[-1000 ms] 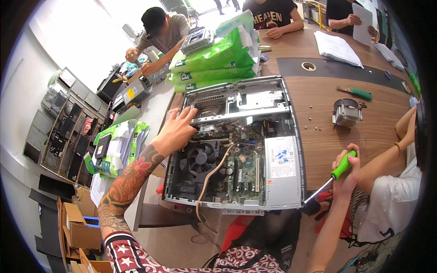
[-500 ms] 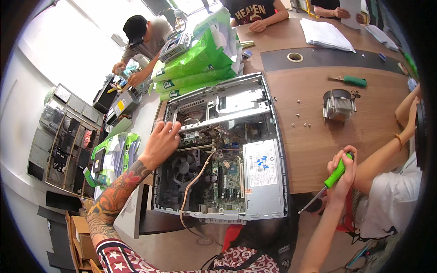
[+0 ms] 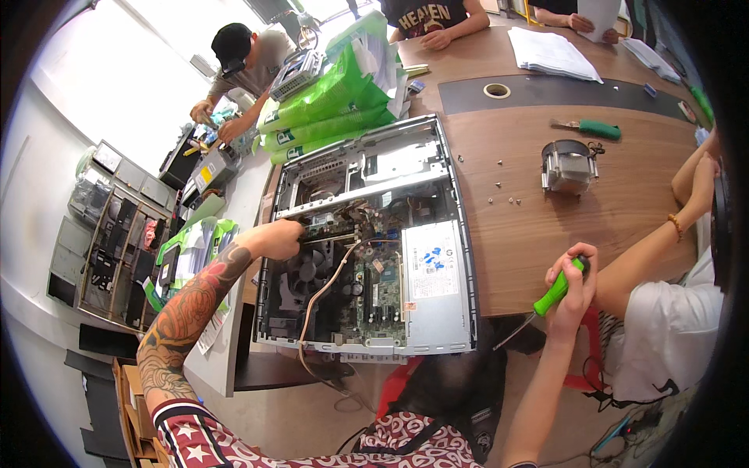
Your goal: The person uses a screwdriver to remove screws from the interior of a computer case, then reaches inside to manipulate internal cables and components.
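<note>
An opened desktop computer case [image 3: 459, 249] lies flat before me, its circuit board [image 3: 380, 292], black fan [image 3: 306, 271] and silver power supply [image 3: 431, 265] exposed. My left hand [image 3: 278, 239], on a tattooed arm, reaches over the case's left side. Its fingers are bent and pressed together beside the end of a long memory module [image 3: 331, 239]; the fingertips are hidden, so what they grip cannot be made out. To the right of the case, my right hand [image 3: 572, 290] is closed around the handle of a green screwdriver [image 3: 552, 298], whose shaft points down and left.
Several small screws [image 3: 512, 201] lie on the table by a round metal cooler [image 3: 568, 168]. Beyond sit a green-handled tool [image 3: 599, 129], a tape roll [image 3: 497, 91] and papers [image 3: 552, 54]. Green bags [image 3: 331, 105] rise behind the case. A person's arm [image 3: 647, 253] is close on the right.
My left hand has lowered to the memory slots, and its raised, spread fingers have curled in. My right hand keeps hold of the screwdriver. The whole view has shifted slightly.
</note>
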The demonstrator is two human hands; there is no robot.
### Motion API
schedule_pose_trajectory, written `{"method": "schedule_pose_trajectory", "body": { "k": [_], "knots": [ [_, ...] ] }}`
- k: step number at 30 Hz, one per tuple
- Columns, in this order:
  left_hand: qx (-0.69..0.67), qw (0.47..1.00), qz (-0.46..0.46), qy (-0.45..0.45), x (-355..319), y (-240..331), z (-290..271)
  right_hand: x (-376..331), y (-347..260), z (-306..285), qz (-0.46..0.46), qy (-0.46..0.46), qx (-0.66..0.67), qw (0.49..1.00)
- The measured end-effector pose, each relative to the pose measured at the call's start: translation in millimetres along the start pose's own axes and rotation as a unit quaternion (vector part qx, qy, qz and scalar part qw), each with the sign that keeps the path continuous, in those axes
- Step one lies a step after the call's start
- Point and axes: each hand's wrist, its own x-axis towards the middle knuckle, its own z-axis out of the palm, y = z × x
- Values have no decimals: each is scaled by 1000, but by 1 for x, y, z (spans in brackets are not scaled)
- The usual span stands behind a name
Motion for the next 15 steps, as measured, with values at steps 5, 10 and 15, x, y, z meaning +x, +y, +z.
{"method": "schedule_pose_trajectory", "body": {
  "k": [5,10,15],
  "knots": [
    [-40,996,-55,-53,8,1,-3,-1,-3,0,-15,-10,-8,1000],
    [-102,986,-113,-71,17,4,-4,-3,-2,2,-21,-17,-9,1000],
    [-209,959,-189,-26,28,2,8,-4,-6,-3,-11,-27,30,999]
  ]
}}
